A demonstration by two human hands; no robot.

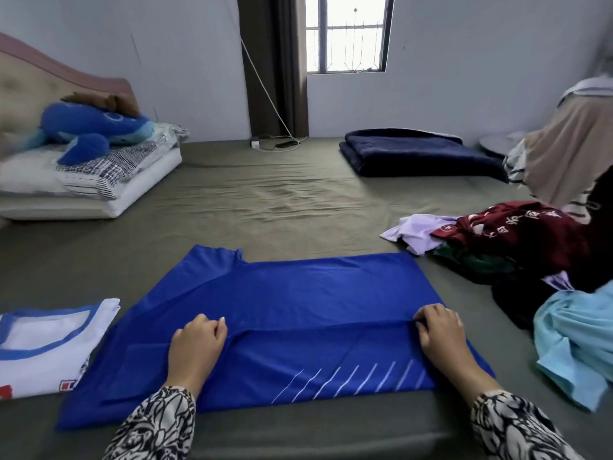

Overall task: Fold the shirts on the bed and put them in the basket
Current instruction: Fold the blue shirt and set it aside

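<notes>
Blue shirt (292, 293) fold edge in left hand (195, 343), right hand (441, 333) grip.

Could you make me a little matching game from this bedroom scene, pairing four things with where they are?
Things:
1. blue shirt
2. white shirt
3. navy blanket
4. plush whale

Places:
A. on the pillows, far left
B. folded, far side near the window
C. under both hands
D. folded, near left edge of bed

Pairs: 1-C, 2-D, 3-B, 4-A
</notes>
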